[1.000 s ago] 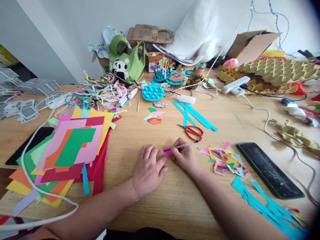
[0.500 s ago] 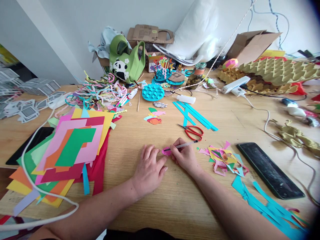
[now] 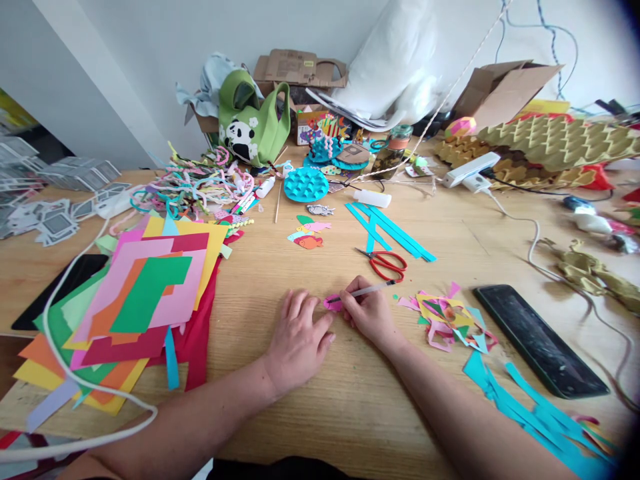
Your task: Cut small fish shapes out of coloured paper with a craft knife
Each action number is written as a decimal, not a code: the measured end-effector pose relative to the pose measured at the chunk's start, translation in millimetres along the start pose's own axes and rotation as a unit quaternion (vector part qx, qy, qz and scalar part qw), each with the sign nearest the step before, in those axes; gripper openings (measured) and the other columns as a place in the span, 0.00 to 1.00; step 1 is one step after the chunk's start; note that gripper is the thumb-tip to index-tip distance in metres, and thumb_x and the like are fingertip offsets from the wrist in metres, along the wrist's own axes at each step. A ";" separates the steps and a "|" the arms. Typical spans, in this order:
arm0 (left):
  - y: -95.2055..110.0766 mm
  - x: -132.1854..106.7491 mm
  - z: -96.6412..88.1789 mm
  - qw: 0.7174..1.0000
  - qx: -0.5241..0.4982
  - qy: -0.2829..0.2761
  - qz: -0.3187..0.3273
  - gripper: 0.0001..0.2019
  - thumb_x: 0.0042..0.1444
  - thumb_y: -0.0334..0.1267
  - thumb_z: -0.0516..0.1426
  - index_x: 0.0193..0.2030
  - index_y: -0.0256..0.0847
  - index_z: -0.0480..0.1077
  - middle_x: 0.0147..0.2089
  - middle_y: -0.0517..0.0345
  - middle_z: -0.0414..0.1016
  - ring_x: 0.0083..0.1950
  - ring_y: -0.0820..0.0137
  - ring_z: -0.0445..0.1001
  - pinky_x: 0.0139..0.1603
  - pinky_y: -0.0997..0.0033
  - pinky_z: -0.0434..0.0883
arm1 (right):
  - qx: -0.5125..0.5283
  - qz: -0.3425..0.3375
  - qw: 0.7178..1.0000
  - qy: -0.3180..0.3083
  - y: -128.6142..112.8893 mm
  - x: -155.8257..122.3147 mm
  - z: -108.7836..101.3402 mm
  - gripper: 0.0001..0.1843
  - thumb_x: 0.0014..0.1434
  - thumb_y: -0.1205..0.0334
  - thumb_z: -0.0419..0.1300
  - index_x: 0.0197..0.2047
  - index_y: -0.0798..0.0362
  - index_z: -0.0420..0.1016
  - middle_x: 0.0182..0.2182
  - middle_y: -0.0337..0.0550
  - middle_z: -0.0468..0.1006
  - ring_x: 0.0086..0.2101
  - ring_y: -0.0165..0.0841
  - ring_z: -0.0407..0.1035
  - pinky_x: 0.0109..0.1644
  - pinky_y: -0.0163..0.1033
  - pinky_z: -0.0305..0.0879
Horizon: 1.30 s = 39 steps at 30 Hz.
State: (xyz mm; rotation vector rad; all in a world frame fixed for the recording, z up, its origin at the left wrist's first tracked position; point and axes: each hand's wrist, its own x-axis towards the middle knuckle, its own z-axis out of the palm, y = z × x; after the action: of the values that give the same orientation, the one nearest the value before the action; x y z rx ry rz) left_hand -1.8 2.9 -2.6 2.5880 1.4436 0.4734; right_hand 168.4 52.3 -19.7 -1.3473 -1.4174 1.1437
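My left hand (image 3: 299,340) and right hand (image 3: 369,312) are bare, with short, plain nails as far as I can make them out. Both forearms are uncovered too: the left forearm (image 3: 200,413) and the right forearm (image 3: 450,407) show only skin all the way back to the lower edge of the view, where they look broad and stretched. Between them, at the very bottom, lies a strip of dark clothing (image 3: 280,468), black or nearly so; which garment, I can't tell.

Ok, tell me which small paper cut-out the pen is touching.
The bright pink cut-out between the hands: the left hand steadies it, and the pen in the right hand meets it. The fish cut-outs lie untouched farther away.
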 end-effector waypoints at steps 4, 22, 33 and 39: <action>-0.1 -0.9 0.6 1.000 -0.003 0.000 -0.001 0.14 0.61 0.40 0.57 0.53 0.43 0.72 0.56 0.46 0.66 0.63 0.53 0.57 0.67 0.40 0.53 | -0.002 0.000 1.000 0.004 -0.9 -0.8 -0.1 0.09 0.56 0.60 0.58 0.27 0.49 0.61 0.13 0.30 0.66 0.13 0.26 0.59 0.16 0.30 0.51; -0.3 0.1 -0.3 1.000 -0.009 0.005 -0.002 0.14 0.60 0.39 0.57 0.53 0.44 0.72 0.56 0.47 0.66 0.63 0.53 0.57 0.67 0.39 0.54 | 0.007 0.011 1.000 0.006 -0.6 0.4 0.5 0.10 0.56 0.59 0.58 0.27 0.49 0.61 0.12 0.30 0.66 0.12 0.26 0.58 0.15 0.30 0.51; -0.1 0.0 -0.1 1.000 -0.008 0.004 -0.001 0.14 0.60 0.39 0.57 0.53 0.44 0.72 0.56 0.47 0.66 0.63 0.53 0.57 0.66 0.39 0.54 | 0.002 0.010 1.000 0.005 -1.1 0.0 0.3 0.10 0.55 0.59 0.58 0.27 0.49 0.61 0.12 0.30 0.66 0.12 0.26 0.58 0.15 0.30 0.51; -0.5 0.1 -0.9 1.000 -0.012 0.002 0.000 0.14 0.60 0.39 0.57 0.53 0.44 0.72 0.56 0.47 0.66 0.63 0.53 0.58 0.66 0.39 0.54 | 0.001 0.013 1.000 0.004 -3.8 -0.4 0.5 0.10 0.55 0.59 0.58 0.27 0.49 0.60 0.12 0.30 0.66 0.12 0.26 0.58 0.15 0.30 0.51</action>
State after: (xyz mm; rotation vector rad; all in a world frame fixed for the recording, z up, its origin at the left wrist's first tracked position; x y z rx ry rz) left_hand -2.4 3.3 -1.9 2.5696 1.4317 0.4933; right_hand 167.1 51.8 -16.1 -1.3717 -1.3946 1.1554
